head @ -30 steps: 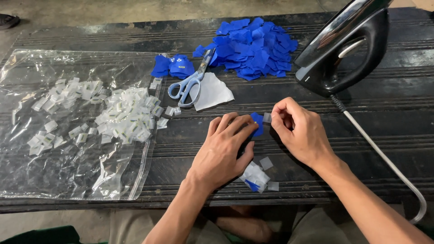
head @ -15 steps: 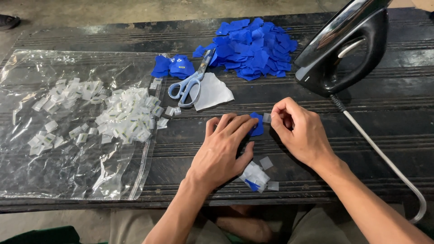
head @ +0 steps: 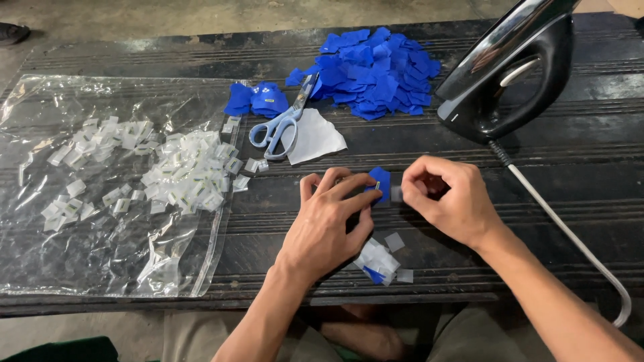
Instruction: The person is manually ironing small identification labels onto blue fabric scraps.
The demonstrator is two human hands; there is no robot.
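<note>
I see the left hand [head: 329, 224] pressing flat on the dark surface [head: 590, 174], fingertips pinning a blue fabric piece [head: 380, 182]. Right hand [head: 448, 201], just right of it, has its grip pinched on a small clear sleeve [head: 396, 194] touching the piece's right edge.

Left hand [head: 329, 224] covers most of the small blue fabric piece [head: 380, 182]; only one corner shows. Right hand [head: 448, 198] fingers curl over a pale scrap [head: 397, 194], possibly a clear label, too blurred to tell. Iron [head: 506, 70] top cut off by upper edge. Yellow marks on folded blue pieces [head: 258, 100] too small to tell.
</note>
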